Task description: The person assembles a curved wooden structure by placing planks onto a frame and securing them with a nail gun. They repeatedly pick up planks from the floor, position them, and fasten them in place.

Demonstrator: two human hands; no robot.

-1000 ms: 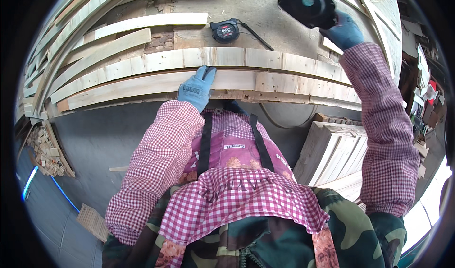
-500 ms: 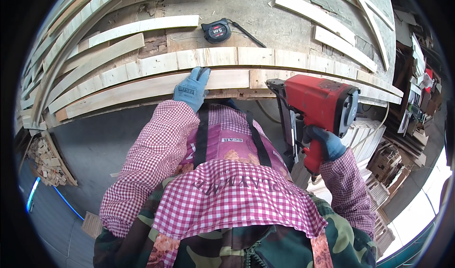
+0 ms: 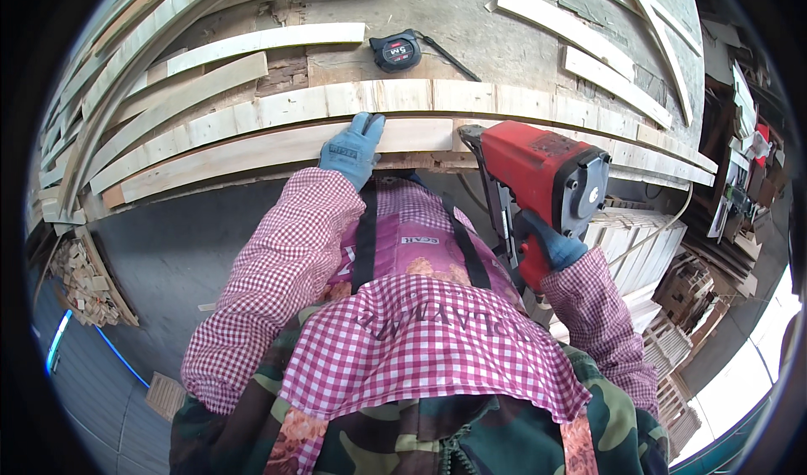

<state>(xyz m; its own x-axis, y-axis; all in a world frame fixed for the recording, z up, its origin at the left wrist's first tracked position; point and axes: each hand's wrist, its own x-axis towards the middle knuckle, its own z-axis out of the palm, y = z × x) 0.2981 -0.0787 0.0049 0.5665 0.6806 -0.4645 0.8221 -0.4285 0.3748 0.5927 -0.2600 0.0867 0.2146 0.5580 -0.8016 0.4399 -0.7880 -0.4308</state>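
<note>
1. In the right centre of the frame, the red nailer (image 3: 538,168) slants with its nose toward the middle, over the seam where the front strip (image 3: 252,155) meets the next piece (image 3: 456,141). Whether the nose touches wood cannot be told from above.

2. Of the hands, the right hand (image 3: 551,241) is closed around the nailer's grip; its trigger finger is not clear to see.

3. The left hand (image 3: 351,151) lies at the centre, its fingers nearly straight and close together across the front strip. The thumb is hidden, so whether it pinches or only presses cannot be told.

4. The front strip runs from the left toward the seam, just beside the longer back strip (image 3: 277,108) — both on the desk (image 3: 454,21) across the upper frame.

5. Good practice here, as a judgement: press the strip down firmly, the left hand's fingers well away from the nose. They now lie left of the seam, apart from it.

6. The nose would best sit square and flat on the wood, a little off the seam — too near a cut end, the grain may split.

7. The tape measure (image 3: 395,52), at upper centre, lies clear of both hands.
</note>
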